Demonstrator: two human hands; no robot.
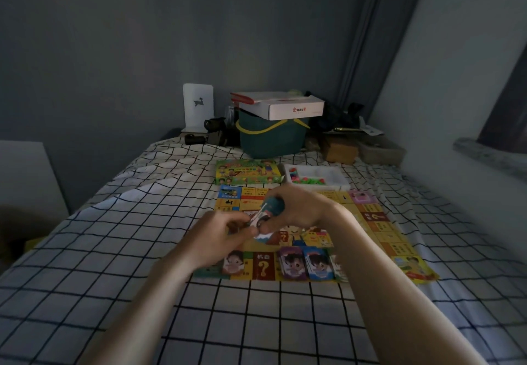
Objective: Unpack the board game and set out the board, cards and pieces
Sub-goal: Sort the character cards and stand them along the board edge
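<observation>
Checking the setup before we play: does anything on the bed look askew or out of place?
Mostly tidy. The board lies skewed to the sheet's grid, its near right corner rumpled. Both hands, left hand and right hand, hold a card pack over it.

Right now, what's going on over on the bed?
A person is setting up a board game on a checked bedsheet. The board lies unfolded, with card piles lined up along its near edge. Both hands meet above the board: the right hand holds a small deck of cards while the left hand pinches at it. Beyond the board sit the game box and a white tray of coloured pieces.
</observation>
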